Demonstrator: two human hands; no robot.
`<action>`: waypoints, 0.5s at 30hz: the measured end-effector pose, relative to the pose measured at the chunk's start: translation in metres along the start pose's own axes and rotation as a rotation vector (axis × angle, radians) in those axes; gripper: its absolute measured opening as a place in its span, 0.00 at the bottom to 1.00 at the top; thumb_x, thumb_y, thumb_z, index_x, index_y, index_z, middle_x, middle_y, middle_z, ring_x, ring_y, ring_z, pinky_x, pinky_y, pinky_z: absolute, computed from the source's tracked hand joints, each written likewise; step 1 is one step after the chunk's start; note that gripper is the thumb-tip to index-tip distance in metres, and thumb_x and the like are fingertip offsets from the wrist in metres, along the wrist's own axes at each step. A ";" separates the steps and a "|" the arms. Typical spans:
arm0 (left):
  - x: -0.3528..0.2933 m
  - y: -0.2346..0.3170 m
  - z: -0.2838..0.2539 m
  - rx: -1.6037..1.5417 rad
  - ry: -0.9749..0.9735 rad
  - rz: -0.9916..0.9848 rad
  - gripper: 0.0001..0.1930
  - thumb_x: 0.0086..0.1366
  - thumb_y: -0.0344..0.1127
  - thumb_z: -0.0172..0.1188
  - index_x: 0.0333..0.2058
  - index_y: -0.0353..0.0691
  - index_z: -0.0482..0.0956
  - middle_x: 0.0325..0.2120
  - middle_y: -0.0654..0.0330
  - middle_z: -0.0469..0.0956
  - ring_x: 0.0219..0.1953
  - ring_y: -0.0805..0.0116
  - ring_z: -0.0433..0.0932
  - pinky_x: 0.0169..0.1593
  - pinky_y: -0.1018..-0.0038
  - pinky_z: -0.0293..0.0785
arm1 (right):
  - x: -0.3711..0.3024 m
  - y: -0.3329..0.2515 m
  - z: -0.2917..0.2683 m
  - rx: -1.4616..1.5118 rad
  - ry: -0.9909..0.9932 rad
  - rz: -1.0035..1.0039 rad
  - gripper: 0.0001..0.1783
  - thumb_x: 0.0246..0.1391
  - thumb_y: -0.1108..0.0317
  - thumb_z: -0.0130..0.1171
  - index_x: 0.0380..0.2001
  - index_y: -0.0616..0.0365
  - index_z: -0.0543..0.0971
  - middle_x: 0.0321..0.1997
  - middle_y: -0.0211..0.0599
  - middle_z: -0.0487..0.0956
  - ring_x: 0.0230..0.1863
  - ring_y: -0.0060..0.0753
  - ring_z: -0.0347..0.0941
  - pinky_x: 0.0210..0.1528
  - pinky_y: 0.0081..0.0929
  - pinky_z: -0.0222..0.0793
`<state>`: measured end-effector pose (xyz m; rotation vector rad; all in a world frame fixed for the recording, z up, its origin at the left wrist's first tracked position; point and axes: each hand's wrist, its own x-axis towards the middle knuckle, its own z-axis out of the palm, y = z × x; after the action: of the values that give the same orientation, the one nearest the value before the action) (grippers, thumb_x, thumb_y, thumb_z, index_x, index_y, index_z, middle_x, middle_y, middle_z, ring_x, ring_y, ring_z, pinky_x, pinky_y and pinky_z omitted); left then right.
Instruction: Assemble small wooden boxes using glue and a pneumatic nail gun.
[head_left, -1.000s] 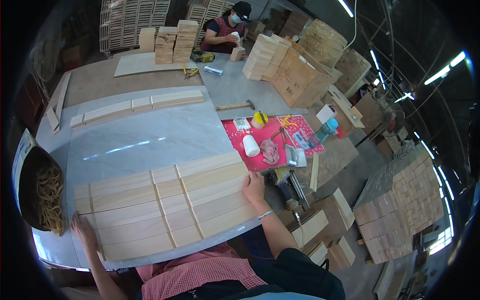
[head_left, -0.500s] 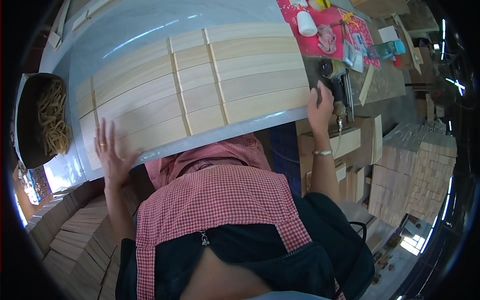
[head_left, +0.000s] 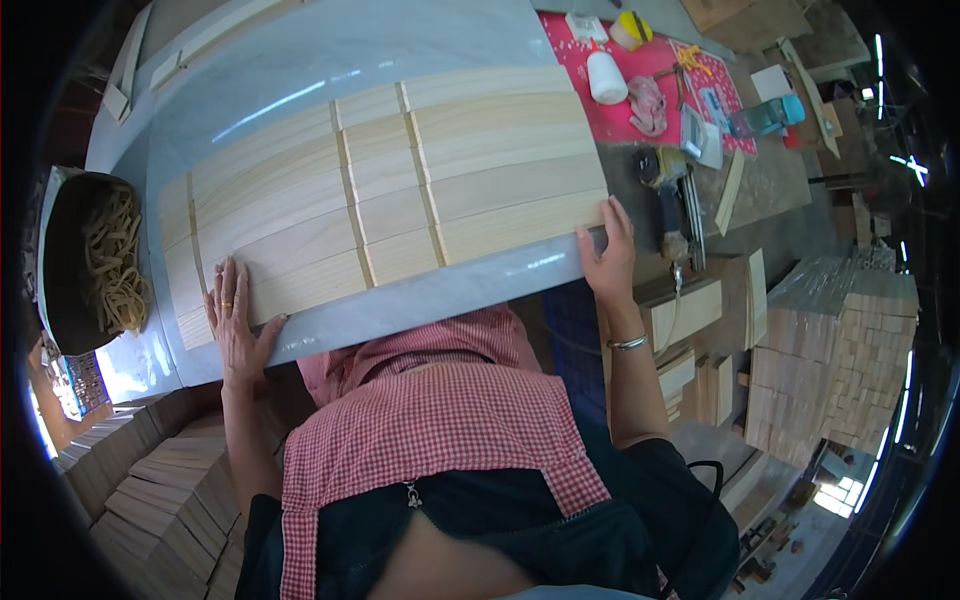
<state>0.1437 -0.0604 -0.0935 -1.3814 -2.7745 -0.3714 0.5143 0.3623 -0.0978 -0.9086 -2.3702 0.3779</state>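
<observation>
A wide panel of pale wooden slats (head_left: 390, 190) lies flat on a shiny grey table (head_left: 430, 295), crossed by thin wooden battens. My left hand (head_left: 235, 320) rests flat with spread fingers on the panel's near left corner. My right hand (head_left: 608, 250) presses against the panel's right near edge, fingers laid over the corner. Neither hand holds a separate object. My red checked apron and dark clothes fill the lower middle.
A dark round bowl of tan rubber bands (head_left: 95, 265) sits at the left. A red mat (head_left: 650, 70) with a white bottle (head_left: 605, 75) and small tools lies at the far right, a power tool (head_left: 670, 190) beside it. Stacks of wooden pieces (head_left: 840, 360) stand right and lower left.
The view has tipped down toward my body over the second. Both hands stay on the panel's near corners; the panel sits slightly farther up in the view than half a second ago.
</observation>
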 end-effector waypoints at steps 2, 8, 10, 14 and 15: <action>0.009 -0.003 -0.001 0.014 -0.004 -0.006 0.46 0.58 0.56 0.66 0.72 0.44 0.61 0.75 0.54 0.52 0.78 0.51 0.44 0.76 0.48 0.34 | 0.014 0.001 0.005 0.007 -0.011 0.006 0.31 0.56 0.67 0.65 0.60 0.67 0.71 0.65 0.58 0.70 0.60 0.59 0.69 0.63 0.43 0.66; 0.024 -0.012 -0.008 0.059 -0.051 -0.049 0.48 0.57 0.55 0.66 0.72 0.45 0.59 0.75 0.54 0.51 0.78 0.49 0.44 0.75 0.46 0.34 | 0.079 0.017 0.013 -0.004 0.054 -0.073 0.32 0.54 0.65 0.67 0.60 0.66 0.71 0.63 0.57 0.72 0.60 0.58 0.70 0.63 0.44 0.67; 0.023 -0.011 -0.011 0.021 -0.056 -0.060 0.48 0.57 0.56 0.66 0.73 0.46 0.58 0.75 0.54 0.51 0.77 0.49 0.45 0.75 0.45 0.35 | 0.129 0.031 0.025 -0.011 0.140 -0.089 0.32 0.54 0.64 0.67 0.60 0.66 0.72 0.61 0.56 0.73 0.59 0.58 0.70 0.63 0.45 0.67; 0.042 -0.001 -0.012 0.001 -0.026 -0.065 0.48 0.58 0.57 0.64 0.74 0.48 0.56 0.76 0.54 0.49 0.77 0.48 0.45 0.74 0.43 0.37 | 0.212 0.064 0.062 -0.233 0.331 0.151 0.33 0.53 0.53 0.68 0.54 0.66 0.74 0.52 0.53 0.77 0.54 0.56 0.73 0.56 0.46 0.71; 0.046 0.004 -0.013 0.010 0.001 -0.071 0.48 0.59 0.57 0.64 0.74 0.49 0.56 0.76 0.54 0.49 0.77 0.48 0.45 0.74 0.43 0.38 | 0.225 0.066 0.067 -0.214 0.332 0.158 0.33 0.53 0.53 0.68 0.54 0.66 0.74 0.52 0.53 0.77 0.54 0.56 0.73 0.56 0.46 0.71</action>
<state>0.1180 -0.0253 -0.0743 -1.2831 -2.8267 -0.3588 0.3720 0.5595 -0.0891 -1.1639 -2.0651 0.0261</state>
